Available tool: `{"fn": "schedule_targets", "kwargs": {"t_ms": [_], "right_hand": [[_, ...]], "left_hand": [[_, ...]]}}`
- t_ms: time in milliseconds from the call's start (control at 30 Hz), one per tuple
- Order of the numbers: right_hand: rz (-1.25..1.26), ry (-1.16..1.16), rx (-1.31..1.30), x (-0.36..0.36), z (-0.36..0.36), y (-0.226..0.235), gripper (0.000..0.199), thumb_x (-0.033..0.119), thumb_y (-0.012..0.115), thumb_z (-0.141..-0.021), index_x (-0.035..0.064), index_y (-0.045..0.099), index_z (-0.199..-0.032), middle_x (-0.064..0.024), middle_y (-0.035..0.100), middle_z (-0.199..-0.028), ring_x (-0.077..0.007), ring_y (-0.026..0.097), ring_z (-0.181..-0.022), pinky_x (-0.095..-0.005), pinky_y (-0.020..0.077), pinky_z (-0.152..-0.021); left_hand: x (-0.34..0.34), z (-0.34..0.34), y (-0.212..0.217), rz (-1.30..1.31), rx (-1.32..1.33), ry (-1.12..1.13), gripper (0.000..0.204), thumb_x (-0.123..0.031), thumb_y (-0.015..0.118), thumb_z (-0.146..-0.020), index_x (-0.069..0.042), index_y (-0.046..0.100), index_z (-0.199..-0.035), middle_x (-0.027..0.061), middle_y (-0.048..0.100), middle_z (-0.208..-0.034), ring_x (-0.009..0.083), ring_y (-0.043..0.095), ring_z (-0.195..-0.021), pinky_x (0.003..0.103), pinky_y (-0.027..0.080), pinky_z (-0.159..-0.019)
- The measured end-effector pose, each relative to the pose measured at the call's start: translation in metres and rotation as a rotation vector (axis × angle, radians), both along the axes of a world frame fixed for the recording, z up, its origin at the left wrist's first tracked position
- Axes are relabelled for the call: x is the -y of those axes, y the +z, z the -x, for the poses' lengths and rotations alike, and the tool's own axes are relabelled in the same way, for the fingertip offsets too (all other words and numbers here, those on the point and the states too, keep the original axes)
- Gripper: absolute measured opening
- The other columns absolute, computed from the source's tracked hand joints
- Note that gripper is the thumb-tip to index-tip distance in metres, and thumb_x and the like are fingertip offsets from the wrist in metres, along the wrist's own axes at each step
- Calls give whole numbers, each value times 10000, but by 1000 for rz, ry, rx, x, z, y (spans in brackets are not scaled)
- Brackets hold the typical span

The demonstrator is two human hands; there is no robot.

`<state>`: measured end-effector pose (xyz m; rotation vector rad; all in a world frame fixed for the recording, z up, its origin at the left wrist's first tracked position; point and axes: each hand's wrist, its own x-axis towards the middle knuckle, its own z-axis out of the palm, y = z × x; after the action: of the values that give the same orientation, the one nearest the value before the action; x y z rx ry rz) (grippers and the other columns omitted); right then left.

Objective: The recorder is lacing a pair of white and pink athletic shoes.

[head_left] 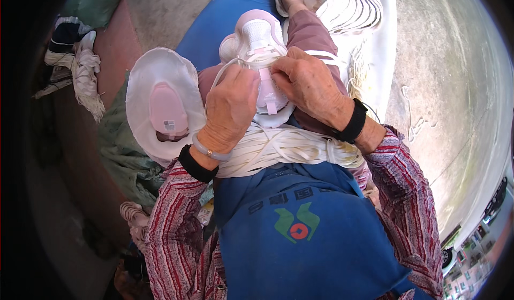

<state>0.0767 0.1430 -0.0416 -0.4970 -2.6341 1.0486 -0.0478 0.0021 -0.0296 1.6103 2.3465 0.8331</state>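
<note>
A pink and white sneaker (256, 37) rests on my lap, toe pointing away. Both hands are over its lace area. My left hand (231, 104) pinches a white lace against the shoe's left side. My right hand (309, 83) grips the lace at the tongue. A thick bundle of white laces (284, 147) lies across my lap just under my wrists. A second matching pink shoe (167, 112) sits in a white wrapping sheet (144, 75) to my left.
A blue apron (300, 230) covers my lap. More white laces and shoes (348, 5) lie on a white sheet ahead at right. A blue mat (225, 16), green sacking (120, 155), cloth scraps (80, 69) and concrete floor (455, 85) surround me.
</note>
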Motion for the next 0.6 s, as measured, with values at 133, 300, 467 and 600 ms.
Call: {"fn": "schedule_targets", "kwargs": {"t_ms": [133,300,467,600], "right_hand": [[-6,-4,-11,0,-2,-2,146,149,635,-845,8,673,-850,-165,612,-857,-337,654,-763,-431,534,-672],[46,5,54,5,-6,0,123,83,644,-839,5,682,-926,-163,598,-867,-347,624,-807,-417,497,-719],[8,-6,-28,4,-8,-5,149,149,634,-846,7,677,-846,-169,605,-849,-347,651,-766,-440,528,-670],[8,9,-45,3,-9,-5,148,147,630,-849,6,676,-854,-167,604,-847,-350,649,-765,-445,522,-667]], "left_hand": [[-4,1,15,130,-62,-75,56,-73,621,-867,-23,622,-893,164,592,-840,366,605,-796,442,484,-687],[-5,12,15,239,-105,-137,68,-57,607,-858,-11,644,-892,179,618,-826,370,613,-802,458,483,-688],[-11,10,23,332,99,-21,123,-73,627,-822,18,663,-896,179,684,-825,357,668,-782,431,513,-708],[-17,12,27,359,89,-11,132,-88,632,-814,23,668,-875,176,696,-826,344,683,-782,408,526,-714]]}}
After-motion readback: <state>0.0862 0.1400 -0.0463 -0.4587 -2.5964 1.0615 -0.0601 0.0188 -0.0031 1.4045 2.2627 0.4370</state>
